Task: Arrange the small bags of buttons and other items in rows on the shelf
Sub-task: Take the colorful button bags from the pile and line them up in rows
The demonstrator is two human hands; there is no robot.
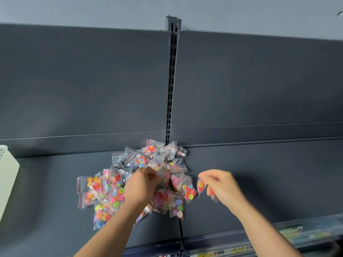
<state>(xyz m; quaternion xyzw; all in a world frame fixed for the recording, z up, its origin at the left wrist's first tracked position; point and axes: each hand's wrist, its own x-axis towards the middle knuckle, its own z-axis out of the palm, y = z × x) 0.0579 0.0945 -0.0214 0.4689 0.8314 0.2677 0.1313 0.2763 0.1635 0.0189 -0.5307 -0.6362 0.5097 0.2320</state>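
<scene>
The right hand [220, 184] is pinching one button bag [200, 187] between thumb and fingertips, dangling it over the bare shelf [259, 182] just right of the heap of bags [111, 186], which is lying mid-shelf and reaching the back panel [259, 80]. The left hand [141, 186] is digging curled fingers into the heap's centre; whether they are gripping a bag I cannot tell. Laying the held bag flat, well right of the heap, is likely giving a row a tidy start.
</scene>
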